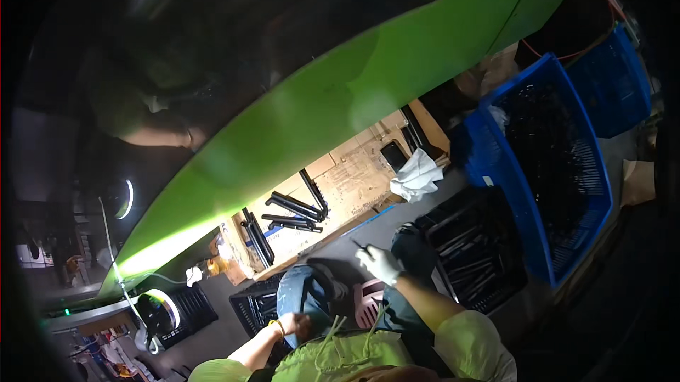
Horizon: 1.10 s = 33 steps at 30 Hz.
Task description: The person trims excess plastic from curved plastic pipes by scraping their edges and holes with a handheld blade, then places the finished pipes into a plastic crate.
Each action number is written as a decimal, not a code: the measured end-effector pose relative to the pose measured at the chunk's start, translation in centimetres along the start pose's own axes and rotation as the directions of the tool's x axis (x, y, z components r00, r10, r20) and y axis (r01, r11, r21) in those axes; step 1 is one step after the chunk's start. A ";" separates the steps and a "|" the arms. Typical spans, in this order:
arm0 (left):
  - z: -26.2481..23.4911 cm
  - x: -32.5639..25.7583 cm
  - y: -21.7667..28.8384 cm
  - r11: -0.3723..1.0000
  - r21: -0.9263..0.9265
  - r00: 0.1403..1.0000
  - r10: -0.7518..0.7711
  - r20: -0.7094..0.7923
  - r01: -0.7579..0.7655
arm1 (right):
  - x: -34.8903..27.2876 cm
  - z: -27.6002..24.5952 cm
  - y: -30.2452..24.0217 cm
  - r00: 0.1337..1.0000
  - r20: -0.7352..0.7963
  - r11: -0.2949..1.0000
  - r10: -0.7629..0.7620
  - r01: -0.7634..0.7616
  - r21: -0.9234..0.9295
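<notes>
My right hand (381, 265), in a white glove, is raised over my right knee. Its fingers are closed on a small thin dark piece (359, 246) whose kind I cannot make out. My left hand (297, 325), bare with a yellow band at the wrist, rests curled by my left thigh; whatever may be in it is hidden. Ahead of my knees, several black tubular parts (297, 208) lie loosely on a cardboard-lined wooden workbench (347, 180). More black tubes (257, 239) lean together at its left end.
A large green panel (283, 120) hangs over the bench. On the bench's right are a phone (394, 156) and a crumpled white cloth (418, 175). Black crates (478, 251) of dark parts flank my legs. Blue crates (605, 183) stand at right, a ring lamp (166, 307) at left.
</notes>
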<state>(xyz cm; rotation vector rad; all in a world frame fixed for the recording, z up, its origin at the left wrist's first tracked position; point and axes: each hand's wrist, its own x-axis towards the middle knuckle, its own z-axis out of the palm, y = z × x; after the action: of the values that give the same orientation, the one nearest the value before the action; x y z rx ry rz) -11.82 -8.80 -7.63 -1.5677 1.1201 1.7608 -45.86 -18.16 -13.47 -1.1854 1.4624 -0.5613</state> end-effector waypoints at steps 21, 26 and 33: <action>-9.2 22.7 -1.3 0.915 0.400 0.211 0.402 -0.891 -0.054 | 10.3 20.6 7.7 0.970 0.107 0.767 -0.217 0.102 0.634; -8.8 23.2 -2.4 0.934 0.345 0.131 0.356 -0.925 -0.097 | 8.1 21.3 7.2 0.949 0.063 0.764 -0.310 0.209 0.611; 0.0 22.6 -4.0 0.664 0.650 -0.386 0.527 -0.757 -0.369 | 7.1 18.3 9.3 0.931 -0.123 0.842 -0.345 0.364 0.399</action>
<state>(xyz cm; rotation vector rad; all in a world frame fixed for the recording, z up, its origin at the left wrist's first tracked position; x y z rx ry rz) -12.87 -9.82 -30.48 -2.6093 2.9512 0.0948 -31.37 -16.11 -29.56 -1.1043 1.0832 -1.1063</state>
